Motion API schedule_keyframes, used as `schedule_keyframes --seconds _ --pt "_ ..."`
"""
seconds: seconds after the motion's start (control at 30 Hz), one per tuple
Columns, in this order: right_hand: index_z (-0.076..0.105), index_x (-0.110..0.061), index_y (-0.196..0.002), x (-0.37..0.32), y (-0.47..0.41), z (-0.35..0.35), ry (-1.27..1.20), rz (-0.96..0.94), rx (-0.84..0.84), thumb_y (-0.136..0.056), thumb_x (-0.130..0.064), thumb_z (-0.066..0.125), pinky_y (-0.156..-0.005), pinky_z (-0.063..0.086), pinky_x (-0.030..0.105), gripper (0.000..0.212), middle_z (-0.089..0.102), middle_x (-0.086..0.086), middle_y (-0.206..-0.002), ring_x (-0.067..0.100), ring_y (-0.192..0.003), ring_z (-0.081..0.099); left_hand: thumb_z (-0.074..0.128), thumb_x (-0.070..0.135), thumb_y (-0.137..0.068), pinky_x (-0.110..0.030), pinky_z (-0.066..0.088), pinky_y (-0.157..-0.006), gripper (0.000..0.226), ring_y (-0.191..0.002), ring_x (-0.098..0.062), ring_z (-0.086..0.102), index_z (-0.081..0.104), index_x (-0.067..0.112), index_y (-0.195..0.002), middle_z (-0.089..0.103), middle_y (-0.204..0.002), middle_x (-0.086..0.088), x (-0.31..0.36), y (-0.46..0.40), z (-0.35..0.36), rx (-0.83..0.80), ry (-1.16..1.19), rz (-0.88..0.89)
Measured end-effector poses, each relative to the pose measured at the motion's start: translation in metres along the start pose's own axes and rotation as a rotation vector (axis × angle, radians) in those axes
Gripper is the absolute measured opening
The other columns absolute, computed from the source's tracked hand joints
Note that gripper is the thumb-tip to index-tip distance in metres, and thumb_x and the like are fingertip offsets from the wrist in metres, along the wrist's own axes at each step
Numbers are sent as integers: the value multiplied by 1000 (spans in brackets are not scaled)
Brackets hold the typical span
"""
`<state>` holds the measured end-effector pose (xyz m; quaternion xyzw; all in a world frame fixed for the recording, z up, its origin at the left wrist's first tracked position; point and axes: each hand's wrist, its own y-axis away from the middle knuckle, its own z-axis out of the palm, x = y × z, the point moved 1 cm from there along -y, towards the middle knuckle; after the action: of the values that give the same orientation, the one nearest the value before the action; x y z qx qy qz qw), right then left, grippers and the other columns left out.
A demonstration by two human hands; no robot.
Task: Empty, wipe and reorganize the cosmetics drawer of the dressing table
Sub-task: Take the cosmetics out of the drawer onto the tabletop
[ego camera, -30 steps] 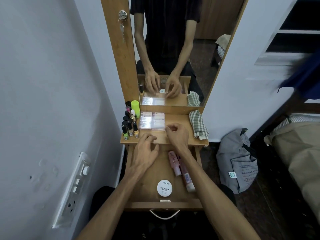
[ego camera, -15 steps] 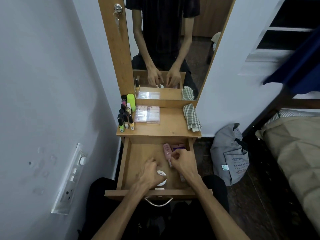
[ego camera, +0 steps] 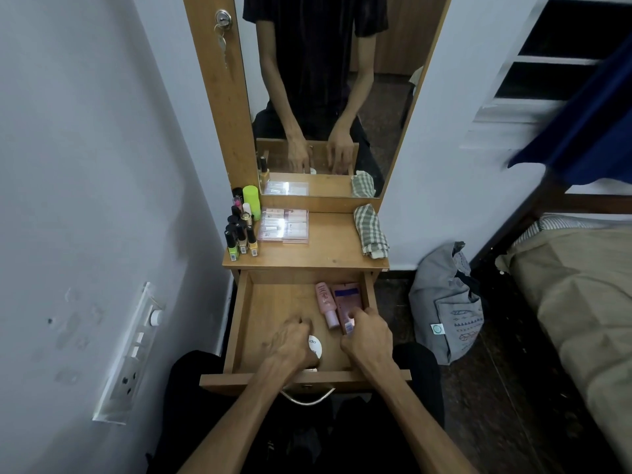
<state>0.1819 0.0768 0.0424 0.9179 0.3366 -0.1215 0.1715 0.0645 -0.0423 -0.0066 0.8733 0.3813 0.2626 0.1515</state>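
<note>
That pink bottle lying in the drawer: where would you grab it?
Probably around its wide body, from above. The pink bottle lies flat on the drawer floor, cap towards the person, beside a pink tube. Its left side is clear, so fingers can pinch across its width.

I see the drawer [ego camera: 241, 323] pulled out below the tabletop [ego camera: 328, 254] — two tubes [ego camera: 337, 304] at its far right, a round tin [ego camera: 315, 347] near the front — while bottles [ego camera: 241, 227] crowd the tabletop's left, a clear box [ego camera: 284, 225] beside them, a cloth [ego camera: 371, 230] right.
</note>
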Motion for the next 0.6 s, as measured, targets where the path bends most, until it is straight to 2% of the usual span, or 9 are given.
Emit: schedule_keyframes --seconds 0.13,0.23,0.33,0.4,0.47,0.6 --pt "56 -20 -132 -2 -2 4 62 0 -37 -84 -24 76 -88 50 30 52 57 4 -128 21 -113 58 75 43 -55 -49 56 -86 57 -113 -25 55 53 22 -104 47 -116 2 -2 1 -6 78 66 12" --pt "55 -20 -131 -4 -3 7 112 -15 -36 -83 -25 75 -84 49 31 52 60 4 -126 22 -111 58 83 47 -60 -42 52 -98 80 -121 -26 52 55 18 -130 49 -134 -2 -3 4 -20 185 119 35" --pt "53 -20 -133 -5 -5 9 167 -26 -43 -84 -28 76 -84 49 30 55 60 4 -127 21 -110 59 83 44 -69 -33 50 -93 72 -115 -19 51 55 20 -130 49 -128 0 -4 4 -49 334 132 78" --pt "51 -19 -136 -6 -6 9 198 -40 -43 -85 -28 76 -86 50 31 57 59 5 -129 22 -112 59 80 44 -71 -33 51 -90 68 -113 -19 52 57 18 -129 51 -123 1 -6 1 -76 436 77 139" --pt "49 -17 -138 -6 -6 10 231 -51 -41 -87 -27 75 -88 50 31 58 57 6 -132 23 -115 57 79 43 -72 -36 54 -90 70 -114 -20 55 56 17 -133 52 -128 -1 -9 -4 -102 496 19 162" --pt "50 -16 -138 -6 -7 13 296 -71 -35 -89 -25 72 -86 52 32 55 57 7 -132 23 -114 57 78 41 -75 -40 53 -96 75 -119 -25 56 52 14 -140 54 -135 -7 -8 -19 -142 523 -116 157"
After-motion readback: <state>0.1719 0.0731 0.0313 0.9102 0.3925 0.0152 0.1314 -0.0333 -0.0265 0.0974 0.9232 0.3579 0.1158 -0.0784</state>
